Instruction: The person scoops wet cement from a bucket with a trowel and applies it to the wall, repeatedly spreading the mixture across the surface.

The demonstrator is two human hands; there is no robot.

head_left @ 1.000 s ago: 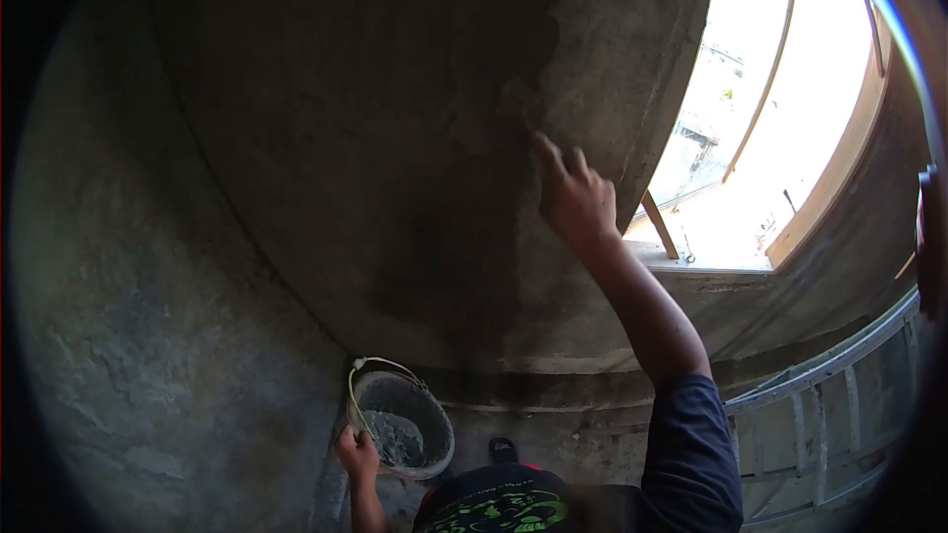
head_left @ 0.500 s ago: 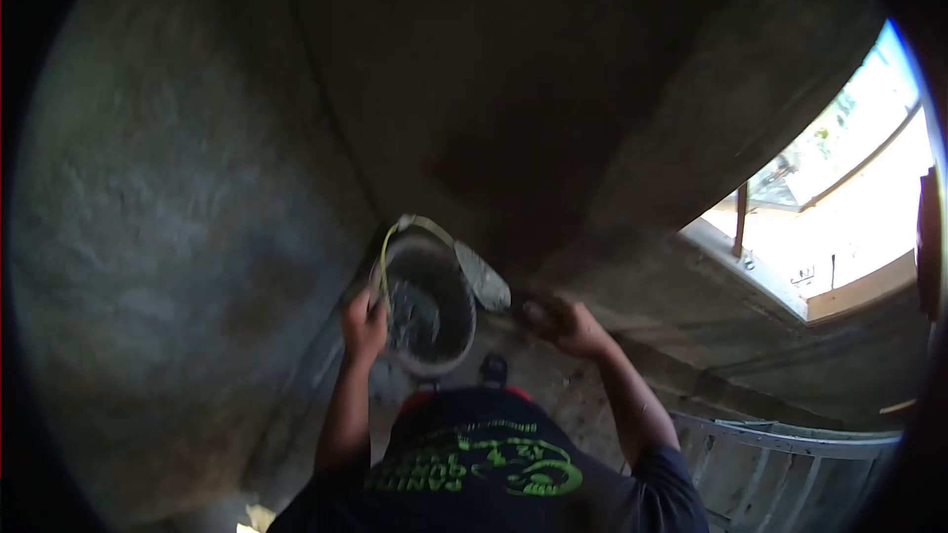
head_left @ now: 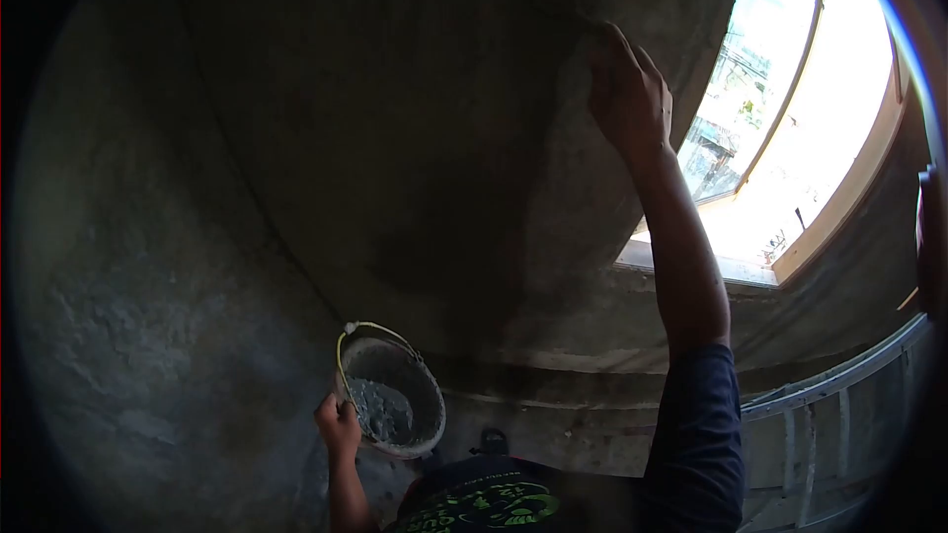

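The left hand point(head_left: 339, 425) gripped the bucket point(head_left: 391, 397) rim; the right hand point(head_left: 628, 94), clenched, pressed high on the wall point(head_left: 395, 138). Tilting could have spilled the mortar point(head_left: 378, 411).

Upper garment: dark navy short-sleeved shirt point(head_left: 696, 434), sleeve ending above the elbow.
Marking: bright green printed lettering point(head_left: 484, 511) across the chest, illegible.
Forearms: bare, no gloves visible.
Footwear: dark shoe point(head_left: 491, 442).
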